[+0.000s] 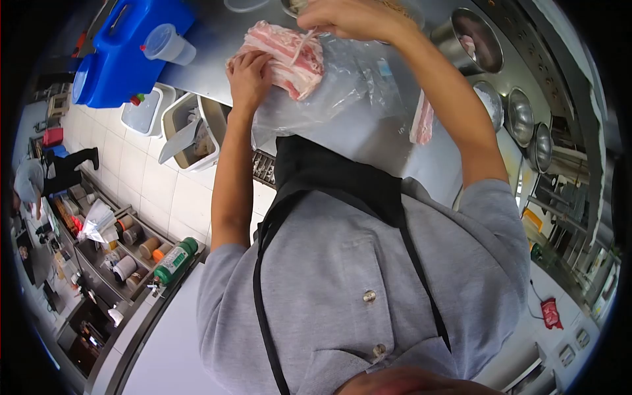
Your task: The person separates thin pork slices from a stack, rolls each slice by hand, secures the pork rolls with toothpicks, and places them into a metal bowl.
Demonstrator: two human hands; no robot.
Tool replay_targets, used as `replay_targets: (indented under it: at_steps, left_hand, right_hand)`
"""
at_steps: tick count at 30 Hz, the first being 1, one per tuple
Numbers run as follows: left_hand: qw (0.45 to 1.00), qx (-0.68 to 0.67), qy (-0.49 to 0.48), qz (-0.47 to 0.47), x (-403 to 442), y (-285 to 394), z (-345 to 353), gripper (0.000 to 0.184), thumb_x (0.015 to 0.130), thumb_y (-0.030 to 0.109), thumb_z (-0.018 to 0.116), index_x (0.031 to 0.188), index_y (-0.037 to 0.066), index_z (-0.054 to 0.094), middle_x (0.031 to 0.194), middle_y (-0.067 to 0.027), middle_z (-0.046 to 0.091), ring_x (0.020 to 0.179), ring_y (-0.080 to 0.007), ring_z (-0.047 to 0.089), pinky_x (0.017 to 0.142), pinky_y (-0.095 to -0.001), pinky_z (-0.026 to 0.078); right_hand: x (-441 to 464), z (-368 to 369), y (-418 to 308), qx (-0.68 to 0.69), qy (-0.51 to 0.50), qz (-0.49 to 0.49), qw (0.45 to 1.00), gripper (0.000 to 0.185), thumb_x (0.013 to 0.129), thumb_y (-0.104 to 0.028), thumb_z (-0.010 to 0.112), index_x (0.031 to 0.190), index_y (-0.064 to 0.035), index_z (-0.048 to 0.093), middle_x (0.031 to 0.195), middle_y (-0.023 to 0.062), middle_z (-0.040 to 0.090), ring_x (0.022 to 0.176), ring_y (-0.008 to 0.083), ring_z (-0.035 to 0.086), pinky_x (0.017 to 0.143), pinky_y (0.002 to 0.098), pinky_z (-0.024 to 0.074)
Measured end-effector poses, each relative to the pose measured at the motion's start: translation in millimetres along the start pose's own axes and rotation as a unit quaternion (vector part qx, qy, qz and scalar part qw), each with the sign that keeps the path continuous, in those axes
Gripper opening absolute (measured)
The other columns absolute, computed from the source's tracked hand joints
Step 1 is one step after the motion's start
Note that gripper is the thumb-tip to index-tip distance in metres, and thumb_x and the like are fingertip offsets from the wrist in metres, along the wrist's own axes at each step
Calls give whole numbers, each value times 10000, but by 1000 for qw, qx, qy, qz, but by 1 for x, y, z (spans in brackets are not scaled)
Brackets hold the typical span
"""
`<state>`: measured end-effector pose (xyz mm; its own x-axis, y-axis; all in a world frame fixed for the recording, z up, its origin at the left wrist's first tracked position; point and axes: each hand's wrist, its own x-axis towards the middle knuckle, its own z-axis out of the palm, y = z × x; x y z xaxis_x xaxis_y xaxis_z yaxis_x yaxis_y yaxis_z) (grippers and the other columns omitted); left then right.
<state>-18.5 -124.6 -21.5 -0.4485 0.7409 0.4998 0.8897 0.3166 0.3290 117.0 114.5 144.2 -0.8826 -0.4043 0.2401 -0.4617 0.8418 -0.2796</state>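
Observation:
A slab of raw, layered meat point(289, 62) lies on clear plastic film point(329, 99) over the metal table. My left hand point(250, 80) rests on the slab's left part with its fingers spread. Above the slab's right side, my right hand point(349, 18) is closed in a pinch on the end of a thin pale strip of meat point(304, 47), which hangs down across the slab. Another piece of meat point(422, 120) lies apart on the table, below my right forearm.
A blue jug point(122, 59) and a plastic cup point(170, 46) stand at the upper left, bins point(191, 131) below. A metal pot point(469, 41) and steel bowls point(520, 117) are on the right. Another person point(39, 178) is at the far left.

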Motion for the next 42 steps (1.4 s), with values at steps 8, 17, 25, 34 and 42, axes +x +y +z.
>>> replay_targets:
  at_steps: [8,17,25,34,42]
  left_hand:
    - [999,18,-42,0,5,1,-6,211,878,179,647,1054,170,763,1132,0,705,1128,-264,612,989,-512,394]
    - [994,48,-94,-18,13,7,-9,225,890,212,608,1057,175,755,1163,-15,694,1149,-279,610,952,-544,406]
    - [994,37,-83,-52,10,8,-2,225,882,217,613,1051,186,758,1157,-22,698,1147,-285,615,927,-541,452]
    - [991,42,-106,-75,16,19,-15,248,825,240,671,1030,141,770,1186,-79,694,1102,-318,639,925,-494,475]
    - [966,-201,-137,-83,5,97,12,289,806,289,774,982,60,753,997,-138,700,1050,-389,616,923,-545,446]
  right_hand:
    - [-53,-42,-62,-37,31,95,994,159,761,-12,632,888,-104,611,867,101,634,907,337,624,719,453,471]
    - [-84,-50,-73,-28,114,33,992,254,672,29,657,893,-88,615,828,132,601,851,365,608,698,443,479]
    - [-90,-71,-87,-43,151,39,987,229,650,52,646,840,-57,577,795,149,583,809,377,586,688,455,480]
    - [-97,-72,-101,-63,142,68,985,204,674,48,656,834,-50,576,807,156,600,837,390,593,720,465,484]
    - [-73,-67,-111,-95,100,134,981,210,716,-29,692,904,-81,616,888,161,619,936,388,618,757,483,489]
